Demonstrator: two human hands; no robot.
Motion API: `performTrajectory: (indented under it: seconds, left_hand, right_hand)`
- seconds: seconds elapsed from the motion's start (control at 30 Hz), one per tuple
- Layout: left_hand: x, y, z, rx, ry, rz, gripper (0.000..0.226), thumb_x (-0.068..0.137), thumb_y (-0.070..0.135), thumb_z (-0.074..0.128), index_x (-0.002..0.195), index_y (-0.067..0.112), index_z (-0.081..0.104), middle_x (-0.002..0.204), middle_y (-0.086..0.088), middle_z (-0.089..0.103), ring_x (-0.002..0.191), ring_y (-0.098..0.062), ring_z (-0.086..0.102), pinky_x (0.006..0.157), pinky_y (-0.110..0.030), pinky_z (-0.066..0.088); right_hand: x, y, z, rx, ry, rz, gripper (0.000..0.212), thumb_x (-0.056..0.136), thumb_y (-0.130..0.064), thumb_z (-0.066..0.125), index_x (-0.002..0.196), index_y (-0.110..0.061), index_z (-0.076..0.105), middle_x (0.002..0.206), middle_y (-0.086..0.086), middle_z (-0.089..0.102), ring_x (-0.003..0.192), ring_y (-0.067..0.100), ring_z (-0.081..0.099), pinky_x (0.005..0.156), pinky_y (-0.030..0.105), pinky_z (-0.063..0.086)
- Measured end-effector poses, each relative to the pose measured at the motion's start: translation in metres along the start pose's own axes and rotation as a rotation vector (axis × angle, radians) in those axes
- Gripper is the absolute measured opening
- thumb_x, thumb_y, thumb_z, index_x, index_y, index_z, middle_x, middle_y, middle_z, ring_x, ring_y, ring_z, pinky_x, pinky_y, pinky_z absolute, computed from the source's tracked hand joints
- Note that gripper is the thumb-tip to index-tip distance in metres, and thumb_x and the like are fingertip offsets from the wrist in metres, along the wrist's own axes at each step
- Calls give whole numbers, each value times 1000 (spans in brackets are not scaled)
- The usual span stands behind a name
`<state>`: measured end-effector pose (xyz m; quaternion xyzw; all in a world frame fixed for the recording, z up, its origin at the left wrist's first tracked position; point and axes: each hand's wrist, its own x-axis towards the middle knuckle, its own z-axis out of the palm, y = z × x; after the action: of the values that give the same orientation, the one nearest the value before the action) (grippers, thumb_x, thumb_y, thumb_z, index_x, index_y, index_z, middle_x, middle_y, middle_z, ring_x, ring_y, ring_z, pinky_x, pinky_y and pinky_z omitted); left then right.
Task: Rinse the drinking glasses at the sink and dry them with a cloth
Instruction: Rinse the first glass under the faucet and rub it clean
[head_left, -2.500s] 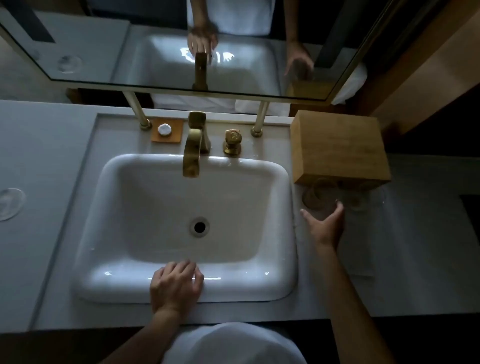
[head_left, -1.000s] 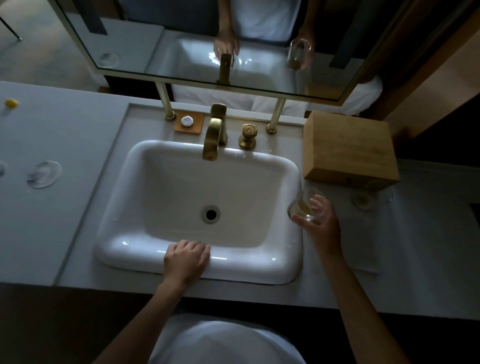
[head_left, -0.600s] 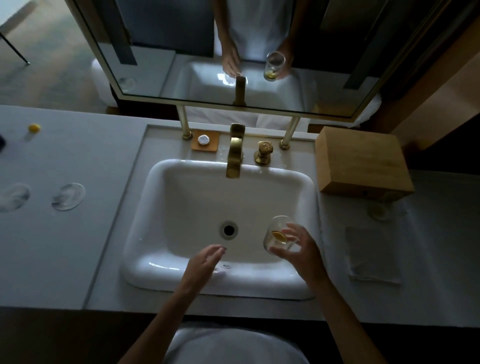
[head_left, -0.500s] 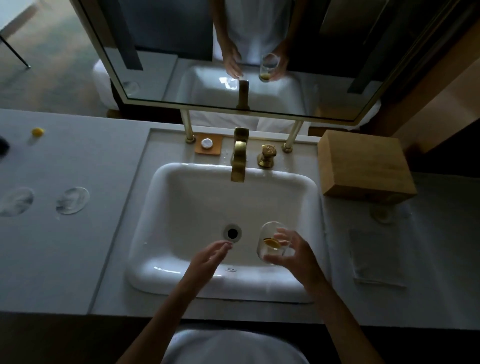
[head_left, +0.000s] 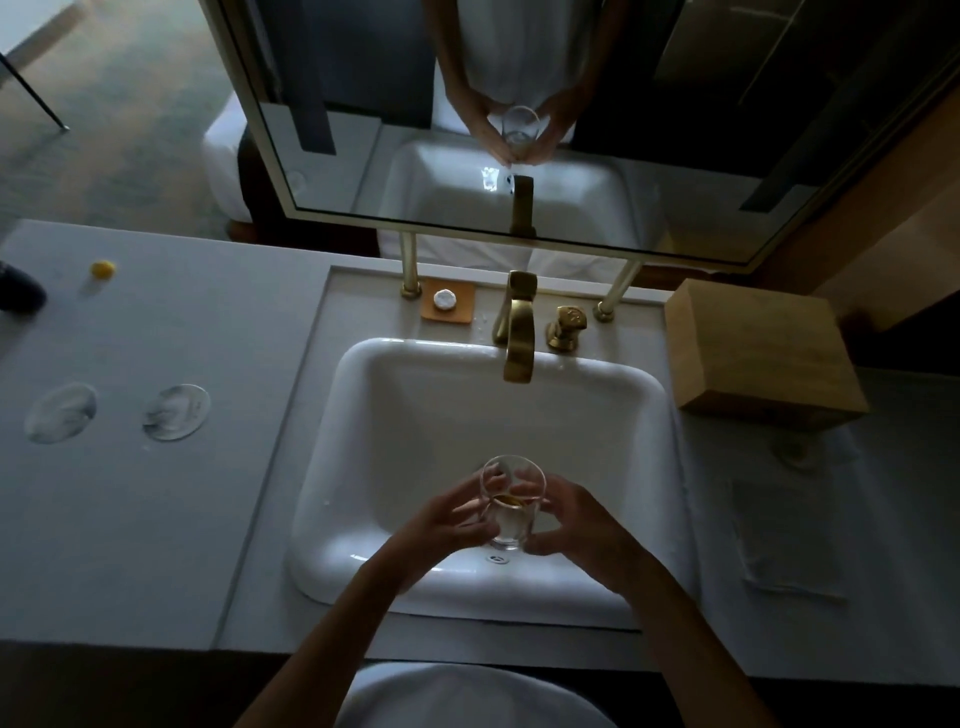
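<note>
White sink (head_left: 597, 379), brass tap (head_left: 519, 338), tan box (head_left: 758, 353).

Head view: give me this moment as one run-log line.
step: pre-rinse | glass: upright over sink, yellowish residue inside | left hand: grips glass | right hand: grips glass | faucet: no water visible

Glass (head_left: 511, 501) over sink (head_left: 405, 415); faucet (head_left: 518, 332) behind; box (head_left: 758, 348) right.

The sink drain is hidden behind the drinking glass (head_left: 511, 501) and both hands. Right of the wooden box (head_left: 761, 353), a second glass (head_left: 795, 451) is barely discernible in the dimness. A dark object (head_left: 20, 293) is cropped by the left edge.
</note>
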<state>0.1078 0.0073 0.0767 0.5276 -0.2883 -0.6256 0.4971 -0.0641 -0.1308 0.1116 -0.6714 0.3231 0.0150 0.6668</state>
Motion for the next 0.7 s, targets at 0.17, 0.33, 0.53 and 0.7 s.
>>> performTrajectory:
  seconds: [0.17,0.33,0.53,0.7]
  left_hand:
    - [8,2,-5,-53,40,-6,70,80,3,75,141,25,51,137,-4,64,128,-21,59,91,-31,54]
    - [18,0,-8,-80,107,-12,73,69,11,85,135,22,55,133,-6,65,123,-25,63,93,-37,56]
    - [34,-1,-7,-33,168,-4,65,71,1,84,129,13,57,126,-11,67,116,-29,66,88,-35,58]
    - [48,-4,-10,-12,213,-24,59,72,0,85,124,13,60,118,-8,72,107,-25,70,82,-31,58]
  right_hand:
    - [5,-7,7,-4,-3,-12,63,77,5,76,130,-26,59,127,-4,65,121,15,59,91,47,57]
    - [10,-10,9,159,27,30,49,82,-10,76,127,-24,62,129,4,63,124,25,58,93,50,56]
    - [17,-9,2,416,19,128,32,94,-12,61,126,-15,63,128,15,63,122,31,59,96,57,52]
    - [34,5,-20,340,67,188,47,90,18,48,129,-7,54,127,16,65,115,29,64,92,45,57]
